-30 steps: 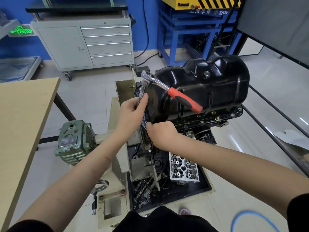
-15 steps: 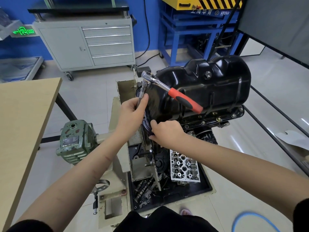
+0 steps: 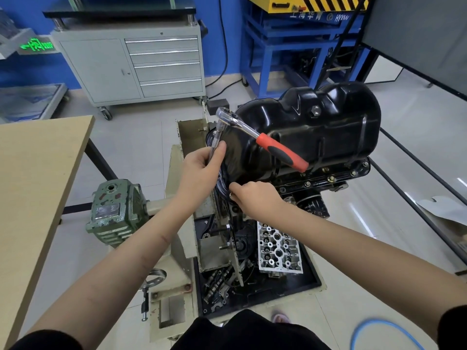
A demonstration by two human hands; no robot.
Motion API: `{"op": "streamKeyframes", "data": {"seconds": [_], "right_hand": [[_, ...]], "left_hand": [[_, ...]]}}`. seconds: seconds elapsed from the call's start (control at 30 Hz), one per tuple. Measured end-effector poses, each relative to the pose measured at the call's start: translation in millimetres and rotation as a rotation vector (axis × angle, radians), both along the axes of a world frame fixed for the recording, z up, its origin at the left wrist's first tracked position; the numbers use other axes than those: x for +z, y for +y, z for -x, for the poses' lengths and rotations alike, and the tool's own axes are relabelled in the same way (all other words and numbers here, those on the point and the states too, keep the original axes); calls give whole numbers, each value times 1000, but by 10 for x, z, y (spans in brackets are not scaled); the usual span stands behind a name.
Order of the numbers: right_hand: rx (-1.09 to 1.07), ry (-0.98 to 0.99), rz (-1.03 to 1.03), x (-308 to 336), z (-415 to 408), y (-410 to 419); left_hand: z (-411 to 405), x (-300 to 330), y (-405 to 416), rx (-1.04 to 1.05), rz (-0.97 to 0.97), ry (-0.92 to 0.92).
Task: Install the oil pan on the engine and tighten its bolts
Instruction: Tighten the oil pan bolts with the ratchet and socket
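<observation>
The black oil pan [image 3: 316, 132] is sitting on top of the engine [image 3: 326, 180], which is mounted on a stand [image 3: 182, 223]. The left hand [image 3: 199, 170] is grasping the extension bar [image 3: 216, 137] of a ratchet [image 3: 260, 137], whose red handle is angling across the pan's side. The right hand [image 3: 255, 198] is pinching something small at the pan's near flange; what it is cannot be told. Bolts [image 3: 331, 178] are lining the flange to the right.

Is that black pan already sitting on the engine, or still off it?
On it. The black oil pan sits on the engine, its rim flat against the block, with bolts visible along the edge.
</observation>
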State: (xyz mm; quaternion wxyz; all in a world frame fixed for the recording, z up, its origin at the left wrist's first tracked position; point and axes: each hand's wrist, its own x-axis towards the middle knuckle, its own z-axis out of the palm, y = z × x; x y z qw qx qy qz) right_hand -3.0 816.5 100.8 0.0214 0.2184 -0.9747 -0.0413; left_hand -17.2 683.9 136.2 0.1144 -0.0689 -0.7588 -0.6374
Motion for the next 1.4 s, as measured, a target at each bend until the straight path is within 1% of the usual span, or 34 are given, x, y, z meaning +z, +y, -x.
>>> {"op": "streamKeyframes", "data": {"seconds": [0.13,0.2,0.23,0.27,0.3,0.37,0.4,0.43,0.47,0.53,0.57,0.6,0.63,0.7,0.73,0.77,0.87,1.0,1.13,1.4], "right_hand": [[28,41,-88,19,-10,-48],[20,37,-47,71,-25,-29],[-13,18,44,126,-35,-9],[-70,-37,224,218,-45,9],[-146,-148,494,350,-52,36],[-278,-506,1136,638,-7,146],[-285,-677,1360,794,13,228],[-257,-803,1483,943,29,310],[-206,-894,1520,1078,36,378],[-100,-1009,1507,1285,27,462],[-80,-1029,1482,1361,16,478],[-76,-1002,1422,1418,-1,472],[-72,-910,1317,1455,-16,455],[-67,-662,1090,1473,-37,414],[-63,-586,1024,1467,-45,398],[-67,-550,990,1457,-53,380],[-69,-538,953,1448,-84,374],[-53,-568,976,1447,-103,379],[-57,-566,947,1428,-104,356],[-58,-608,958,1388,-109,347]], "left_hand": [[-7,21,22,4,2,-8],[-5,30,39,-7,4,-17],[-4,32,42,-12,5,-19],[-1,37,44,-20,2,-22],[0,44,43,-35,-9,-27],[2,50,51,-92,-42,-41],[-2,52,73,-134,-60,-50],[-7,59,107,-183,-83,-70],[-16,71,147,-235,-114,-100],[-16,103,217,-308,-153,-147],[-11,114,233,-323,-142,-156],[-5,118,241,-333,-114,-157],[-2,117,240,-346,-82,-156],[4,109,224,-379,-37,-182],[14,111,205,-400,-23,-205],[31,114,176,-425,6,-222],[90,113,23,-477,183,-237],[123,92,-135,-494,281,-211],[104,71,-118,-473,302,-169],[85,41,-130,-488,326,-143]]}}
